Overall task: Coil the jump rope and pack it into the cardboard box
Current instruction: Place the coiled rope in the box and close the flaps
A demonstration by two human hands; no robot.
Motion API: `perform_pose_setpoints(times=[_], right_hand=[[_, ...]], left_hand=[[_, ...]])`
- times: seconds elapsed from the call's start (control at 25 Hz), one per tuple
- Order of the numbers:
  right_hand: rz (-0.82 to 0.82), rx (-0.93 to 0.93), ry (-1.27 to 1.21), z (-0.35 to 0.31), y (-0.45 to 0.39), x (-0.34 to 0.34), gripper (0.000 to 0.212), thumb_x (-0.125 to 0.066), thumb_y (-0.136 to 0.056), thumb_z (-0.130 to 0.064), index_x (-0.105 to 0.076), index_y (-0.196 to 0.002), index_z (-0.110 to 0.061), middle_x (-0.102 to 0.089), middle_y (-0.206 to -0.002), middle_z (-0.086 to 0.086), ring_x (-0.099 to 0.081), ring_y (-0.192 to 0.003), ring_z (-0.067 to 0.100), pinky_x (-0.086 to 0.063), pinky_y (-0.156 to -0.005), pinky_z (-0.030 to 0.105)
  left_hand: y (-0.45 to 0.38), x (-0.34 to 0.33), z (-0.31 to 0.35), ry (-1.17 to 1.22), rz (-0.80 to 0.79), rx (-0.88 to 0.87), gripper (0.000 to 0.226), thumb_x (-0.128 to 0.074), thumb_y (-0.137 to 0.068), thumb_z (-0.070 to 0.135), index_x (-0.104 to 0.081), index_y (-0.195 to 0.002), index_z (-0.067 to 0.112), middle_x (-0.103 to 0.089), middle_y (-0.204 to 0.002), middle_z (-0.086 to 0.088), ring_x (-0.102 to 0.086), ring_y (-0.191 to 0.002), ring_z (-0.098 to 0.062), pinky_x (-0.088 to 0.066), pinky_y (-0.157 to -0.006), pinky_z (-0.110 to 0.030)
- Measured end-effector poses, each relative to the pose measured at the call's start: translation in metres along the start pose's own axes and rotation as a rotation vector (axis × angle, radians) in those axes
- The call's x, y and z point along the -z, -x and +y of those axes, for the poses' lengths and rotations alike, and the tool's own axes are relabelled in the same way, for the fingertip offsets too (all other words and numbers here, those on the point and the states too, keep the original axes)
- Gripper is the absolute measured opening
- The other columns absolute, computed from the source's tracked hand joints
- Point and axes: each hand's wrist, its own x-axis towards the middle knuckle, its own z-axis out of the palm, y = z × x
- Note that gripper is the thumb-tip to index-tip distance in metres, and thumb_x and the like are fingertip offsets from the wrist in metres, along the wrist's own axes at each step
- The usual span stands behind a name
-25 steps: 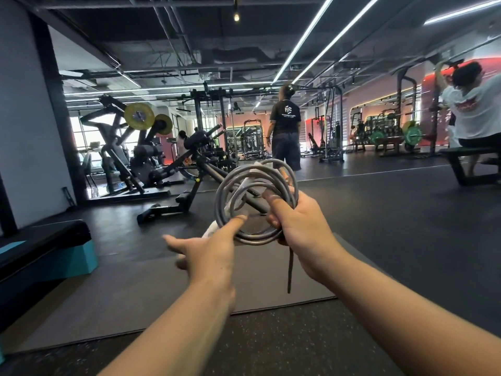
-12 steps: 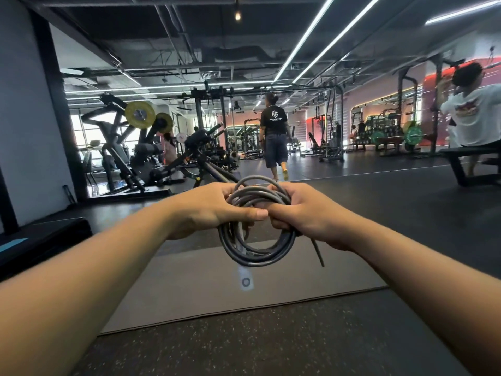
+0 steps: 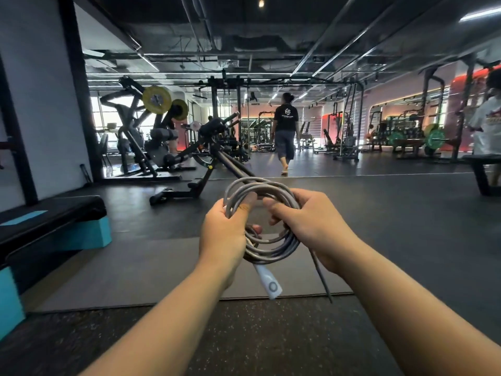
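- Centre frame: jump rope [image 3: 267,234] coiled in several loops, held up above the floor mat [image 3: 151,270].
- Left hand [image 3: 226,234] and right hand [image 3: 311,226]: each grip closed around the coil.
- White handle [image 3: 267,279] and loose tail [image 3: 321,275] dangle below.
- I judge coiling nearly done; next, tuck ends. No cardboard box in view.

The jump rope [image 3: 271,246] in my hands was grey, its handle [image 3: 267,280] below my left hand [image 3: 225,234] white with a grey ring. The mat [image 3: 151,270] beneath lay grey-brown; the floor [image 3: 244,335] nearer me was black, speckled.
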Motion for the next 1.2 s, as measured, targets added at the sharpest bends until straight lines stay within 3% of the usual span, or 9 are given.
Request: perform_pose_setpoints(times=[0.12,0.28,0.4,0.52,0.72,0.88,0.96,1.04,1.2], right_hand=[[-0.097,-0.189,-0.09,0.01,0.008,-0.024,0.029,-0.065,-0.097,-0.031,-0.069,-0.093,-0.003,-0.067,-0.073,0.01,-0.064,-0.065,0.022,-0.059,-0.056,0.035],[-0.077,-0.256,-0.437,0.016,0.007,-0.072,0.014,-0.058,-0.101,-0.012,-0.063,-0.088,-0.008,-0.058,-0.064,0.005,-0.064,-0.074,0.028,-0.053,-0.066,0.037],[-0.045,-0.356,-0.671,0.014,0.007,-0.113,0.016,-0.056,-0.099,-0.002,-0.065,-0.086,-0.006,-0.059,-0.066,0.006,-0.063,-0.084,0.028,-0.055,-0.073,0.038],[-0.123,-0.4,-0.607,0.001,0.019,-0.163,0.022,-0.054,-0.101,-0.004,-0.062,-0.08,-0.008,-0.06,-0.064,0.005,-0.061,-0.076,0.024,-0.054,-0.073,0.042],[-0.503,-0.654,-0.595,-0.078,0.06,-0.277,0.021,-0.048,-0.105,-0.009,-0.061,-0.089,-0.009,-0.06,-0.069,0.009,-0.067,-0.068,0.023,-0.061,-0.077,0.046],[-0.731,-0.859,-0.56,-0.148,0.107,-0.365,0.017,-0.048,-0.104,-0.008,-0.06,-0.093,-0.009,-0.059,-0.071,0.009,-0.062,-0.069,0.023,-0.06,-0.074,0.043],[-0.841,-0.905,-0.457,-0.179,0.135,-0.41,0.023,-0.048,-0.105,-0.008,-0.063,-0.089,-0.012,-0.063,-0.066,0.002,-0.062,-0.065,0.018,-0.059,-0.065,0.033],[-0.952,-0.897,-0.322,-0.198,0.161,-0.452,0.024,-0.049,-0.104,-0.009,-0.065,-0.088,-0.015,-0.064,-0.068,-0.001,-0.061,-0.07,0.018,-0.054,-0.075,0.038],[-1.089,-0.882,-0.052,-0.202,0.193,-0.524,0.018,-0.056,-0.101,-0.007,-0.068,-0.087,-0.012,-0.066,-0.079,0.012,-0.06,-0.08,0.028,-0.048,-0.08,0.043]], left_hand=[[-0.001,0.021,-0.014,-0.029,0.131,-0.002,0.024,-0.066,-0.091,0.044,-0.066,-0.095,0.02,-0.074,-0.076,0.0,-0.075,-0.063,-0.019,-0.058,-0.06,-0.04],[-0.006,0.046,-0.029,0.02,0.282,0.066,0.035,-0.067,-0.087,0.052,-0.066,-0.095,0.018,-0.073,-0.078,0.0,-0.075,-0.074,-0.024,-0.062,-0.075,-0.047],[-0.002,0.074,-0.032,0.061,0.407,0.105,0.031,-0.066,-0.09,0.047,-0.066,-0.094,0.016,-0.069,-0.074,0.0,-0.07,-0.07,-0.019,-0.058,-0.065,-0.036],[0.009,0.125,-0.02,0.063,0.499,0.172,0.028,-0.071,-0.087,0.042,-0.068,-0.092,0.015,-0.067,-0.072,0.001,-0.066,-0.068,-0.014,-0.055,-0.063,-0.034],[0.052,0.265,0.057,0.028,0.702,0.349,0.022,-0.072,-0.088,0.038,-0.07,-0.098,0.018,-0.071,-0.076,0.004,-0.069,-0.072,-0.009,-0.057,-0.07,-0.032],[0.105,0.368,0.133,0.031,0.803,0.672,0.017,-0.063,-0.093,0.042,-0.064,-0.105,0.03,-0.077,-0.099,0.002,-0.073,-0.091,-0.022,-0.059,-0.076,-0.042],[0.132,0.414,0.167,0.107,0.907,0.783,0.017,-0.06,-0.098,0.035,-0.061,-0.113,0.028,-0.075,-0.107,-0.004,-0.073,-0.087,-0.022,-0.062,-0.063,-0.039],[0.155,0.456,0.186,0.119,1.028,0.831,0.018,-0.059,-0.099,0.026,-0.058,-0.117,0.022,-0.072,-0.109,-0.006,-0.072,-0.083,-0.018,-0.062,-0.052,-0.031],[0.187,0.524,0.177,0.03,1.145,0.951,0.021,-0.063,-0.094,0.036,-0.056,-0.111,0.026,-0.072,-0.108,-0.002,-0.072,-0.092,-0.021,-0.064,-0.071,-0.045]])
